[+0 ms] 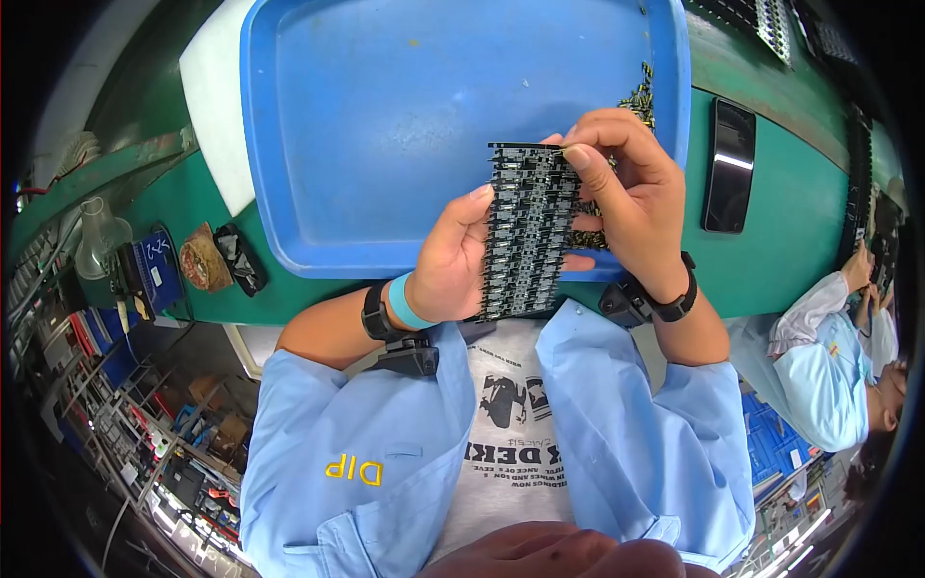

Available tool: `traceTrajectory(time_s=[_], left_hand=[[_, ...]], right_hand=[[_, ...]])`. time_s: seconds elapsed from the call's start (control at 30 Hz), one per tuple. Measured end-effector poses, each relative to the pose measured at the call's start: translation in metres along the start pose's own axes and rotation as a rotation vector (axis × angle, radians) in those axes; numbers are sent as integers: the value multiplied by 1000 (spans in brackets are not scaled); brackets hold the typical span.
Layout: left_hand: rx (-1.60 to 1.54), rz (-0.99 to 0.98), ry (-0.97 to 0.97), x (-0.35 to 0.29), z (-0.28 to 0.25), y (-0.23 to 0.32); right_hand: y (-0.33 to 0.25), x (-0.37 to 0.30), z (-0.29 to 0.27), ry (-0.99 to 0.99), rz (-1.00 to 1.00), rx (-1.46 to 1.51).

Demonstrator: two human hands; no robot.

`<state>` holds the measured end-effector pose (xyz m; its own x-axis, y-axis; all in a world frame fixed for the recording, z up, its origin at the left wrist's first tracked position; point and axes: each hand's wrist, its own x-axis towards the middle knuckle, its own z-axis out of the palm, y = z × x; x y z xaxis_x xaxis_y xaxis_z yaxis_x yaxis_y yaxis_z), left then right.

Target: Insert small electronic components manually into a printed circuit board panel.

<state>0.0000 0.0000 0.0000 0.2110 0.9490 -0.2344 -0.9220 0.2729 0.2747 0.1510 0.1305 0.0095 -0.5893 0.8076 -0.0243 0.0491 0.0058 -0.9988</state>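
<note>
Basically, blk/grey PCB-like panel, spiky sides, dense comp rows, held over near rim of blue tray; L hand grips left edge, R hand pinches far-right corner. Room left across tray; small parts along right wall.

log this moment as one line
left hand: holds rectangular black circuit-board panel | right hand: touches panel's upper right corner | nearby: blue rectangular plastic tray, small yellow-black parts along its right side

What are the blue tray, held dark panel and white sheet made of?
Blue tray: probably moulded plastic, semi-gloss; rounded corners, scuffs. Dark panel: likely circuit-board laminate; repeating dense rows, metallic glints. White sheet: matte, smooth; foam or card, can't tell.
</note>
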Motion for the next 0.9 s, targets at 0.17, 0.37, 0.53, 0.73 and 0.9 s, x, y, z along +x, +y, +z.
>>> traceTrajectory(time_s=[0.17, 0.37, 0.53, 0.73, 0.9], left_hand=[[4, -23, -7, -1, 2, -1], [28, -36, -35, -1, 1, -1], [29, -11, -40, 1, 0, -4], [83, 36, -72, 0, 3, -2], [85, 44, -100, -1, 1, -4]], right_hand=[[5, 0, 2, 10, -118, -24], [3, -1, 4, 26, -167, -35], [3, 0, 1, 17, -226, -190], [-7, 0, 5, 29, -496, -432], [-10, -1, 6, 22, -480, -416]])
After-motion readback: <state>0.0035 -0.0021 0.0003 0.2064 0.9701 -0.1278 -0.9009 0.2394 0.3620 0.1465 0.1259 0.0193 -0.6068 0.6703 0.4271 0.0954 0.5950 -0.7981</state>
